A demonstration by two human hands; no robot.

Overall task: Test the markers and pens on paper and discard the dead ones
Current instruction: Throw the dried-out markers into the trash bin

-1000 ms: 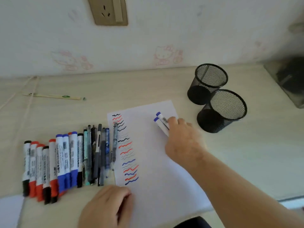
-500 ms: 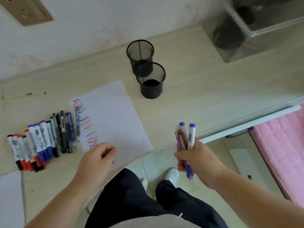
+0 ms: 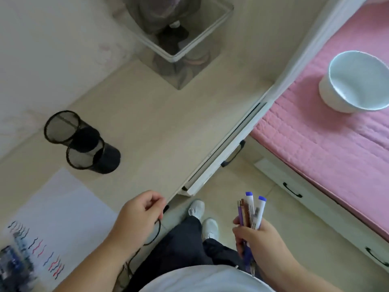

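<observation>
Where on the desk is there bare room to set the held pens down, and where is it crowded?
Free: the wide desk stretch between the mesh cups, the clear bin and the front edge. The paper's blank upper part is free too. Crowded: the lower left corner, with squiggles and the pen row.

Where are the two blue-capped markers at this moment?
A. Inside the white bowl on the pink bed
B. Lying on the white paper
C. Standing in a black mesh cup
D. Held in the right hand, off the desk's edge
D. The right hand grips the blue-capped markers with a few pens, caps up, over the floor beside the desk, not on the paper.
</observation>
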